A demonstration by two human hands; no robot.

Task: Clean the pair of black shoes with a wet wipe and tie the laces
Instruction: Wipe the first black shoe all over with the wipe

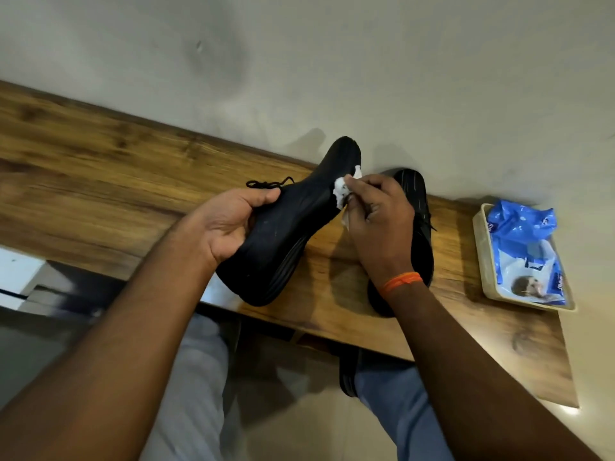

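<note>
The held shoe [283, 224] was matte black, tipped sole-side toward the camera, its ribbed tread showing along the lower right edge and its toe pointing to about one o'clock. A loose black lace [269, 184] trailed out at the shoe's ten o'clock side, untied. The left hand [229, 224] gripped this shoe from its nine o'clock side, thumb curled over the upper edge near the lace and the other fingers hidden behind the shoe. It was lifted above the wooden table [100, 168], near the middle of the view.

The right hand [379, 224] pinched a crumpled white wet wipe [341, 193], its fingers bent round the wad, and pressed it against the shoe's side near the toe. The wipe sat at the fingertips' ten o'clock, between them and the shoe.

The second black shoe [417, 207] lay on the table at three o'clock of the held one, mostly hidden behind the right hand and wrist. Further toward three o'clock, a blue wipes packet [525, 237] rested in a pale tray [482, 254].
</note>
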